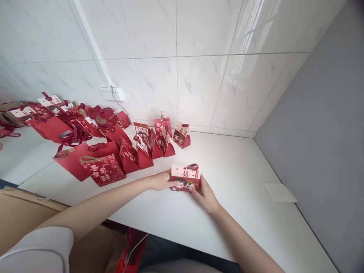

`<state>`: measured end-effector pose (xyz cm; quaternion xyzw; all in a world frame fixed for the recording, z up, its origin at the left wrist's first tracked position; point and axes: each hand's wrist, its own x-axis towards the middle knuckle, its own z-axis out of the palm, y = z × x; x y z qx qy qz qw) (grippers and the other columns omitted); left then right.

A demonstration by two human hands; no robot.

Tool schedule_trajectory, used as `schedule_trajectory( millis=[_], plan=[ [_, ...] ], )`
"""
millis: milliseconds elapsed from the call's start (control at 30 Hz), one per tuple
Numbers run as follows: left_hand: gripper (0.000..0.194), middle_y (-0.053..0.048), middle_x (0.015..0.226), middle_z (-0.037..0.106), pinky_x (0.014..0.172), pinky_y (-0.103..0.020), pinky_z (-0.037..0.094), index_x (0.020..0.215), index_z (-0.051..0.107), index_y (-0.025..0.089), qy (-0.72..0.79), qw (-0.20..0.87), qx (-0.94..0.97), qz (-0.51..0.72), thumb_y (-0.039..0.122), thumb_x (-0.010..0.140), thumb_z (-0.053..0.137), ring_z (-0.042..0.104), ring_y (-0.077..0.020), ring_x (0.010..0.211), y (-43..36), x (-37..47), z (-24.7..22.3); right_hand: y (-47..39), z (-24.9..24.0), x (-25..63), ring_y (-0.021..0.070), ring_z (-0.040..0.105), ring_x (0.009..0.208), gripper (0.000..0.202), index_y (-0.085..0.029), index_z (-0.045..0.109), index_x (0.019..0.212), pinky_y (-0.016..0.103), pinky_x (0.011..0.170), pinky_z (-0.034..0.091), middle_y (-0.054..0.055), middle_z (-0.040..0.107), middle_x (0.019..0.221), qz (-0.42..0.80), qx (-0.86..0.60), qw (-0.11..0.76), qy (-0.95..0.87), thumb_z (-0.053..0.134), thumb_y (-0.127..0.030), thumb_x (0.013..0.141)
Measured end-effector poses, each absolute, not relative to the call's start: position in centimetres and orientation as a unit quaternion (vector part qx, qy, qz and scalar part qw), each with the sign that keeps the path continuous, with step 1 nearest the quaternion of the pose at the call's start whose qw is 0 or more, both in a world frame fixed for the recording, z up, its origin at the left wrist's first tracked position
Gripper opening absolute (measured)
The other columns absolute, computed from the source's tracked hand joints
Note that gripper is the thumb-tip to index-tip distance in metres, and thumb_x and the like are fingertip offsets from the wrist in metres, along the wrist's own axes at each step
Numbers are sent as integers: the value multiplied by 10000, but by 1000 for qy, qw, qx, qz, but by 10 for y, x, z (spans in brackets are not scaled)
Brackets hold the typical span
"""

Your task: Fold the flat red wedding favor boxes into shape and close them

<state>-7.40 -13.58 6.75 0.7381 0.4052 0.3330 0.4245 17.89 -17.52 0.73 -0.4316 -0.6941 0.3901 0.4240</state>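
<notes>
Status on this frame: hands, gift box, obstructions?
Left hand and right hand gripping opposite sides of the printed gift box. Ribbon loop at its top. Other red boxes stand apart, beyond and leftward; nothing visibly blocking either hand.

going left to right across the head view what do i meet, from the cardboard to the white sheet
Cardboard → socket strip → left hand → held gift box → right hand → white sheet.
</notes>
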Motion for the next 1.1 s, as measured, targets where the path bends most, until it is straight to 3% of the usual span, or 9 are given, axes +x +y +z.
schedule_trajectory(
  millis=[100, 167, 333, 433, 767, 1000, 1100],
  plan=[
    [504, -100, 1142, 733, 963, -418, 540, 1143, 705, 230, 434, 498, 663, 352, 524, 735, 745, 699, -284, 1054, -109, -48, 49, -152, 7, 171, 287, 572, 1248, 640, -277, 387, 1467, 461, 1072, 437, 66, 590, 1393, 422, -457, 438, -648, 536, -563, 915],
    [549, -126, 1100, 741, 947, -445, 541, 1087, 708, 179, 466, 511, 560, 456, 580, 714, 744, 708, -299, 1012, -88, -29, 41, -131, 10, 166, 282, 591, 1221, 627, -272, 424, 1448, 441, 1059, 437, 53, 620, 1360, 424, -478, 455, -620, 499, -597, 917],
    [654, -134, 1165, 715, 966, -409, 523, 1165, 644, 170, 485, 468, 484, 558, 717, 845, 481, 680, -272, 1091, -55, 6, 23, -88, 15, 150, 273, 574, 1232, 613, -276, 494, 1397, 415, 1058, 410, 39, 639, 1332, 404, -531, 506, -546, 289, -652, 958],
    [665, -130, 1251, 676, 985, -387, 511, 1218, 607, 178, 494, 443, 453, 596, 717, 864, 444, 645, -264, 1161, -52, 8, 12, -78, 11, 145, 267, 567, 1240, 634, -272, 517, 1377, 407, 1048, 420, 38, 629, 1344, 401, -534, 515, -537, 230, -659, 965],
    [632, -130, 1172, 708, 935, -393, 528, 1158, 648, 146, 474, 464, 425, 617, 682, 857, 498, 673, -281, 1074, -34, -4, 7, -59, 2, 155, 257, 589, 1209, 535, -286, 597, 1294, 401, 1048, 437, 13, 650, 1322, 446, -486, 530, -533, 391, -632, 942],
    [577, -111, 1077, 731, 898, -393, 531, 1093, 655, 156, 472, 471, 434, 605, 661, 836, 544, 685, -277, 1016, -31, -4, 3, -62, 3, 155, 258, 568, 1243, 585, -250, 456, 1368, 409, 1044, 452, 81, 562, 1417, 457, -483, 550, -505, 559, -575, 892],
    [514, -98, 1124, 721, 895, -392, 531, 1091, 639, 184, 471, 480, 443, 593, 626, 838, 572, 685, -273, 1026, -32, -4, 0, -62, 1, 154, 257, 629, 1126, 545, -238, 459, 1277, 407, 940, 510, 105, 619, 1319, 475, -490, 556, -475, 579, -585, 875]
  ],
)
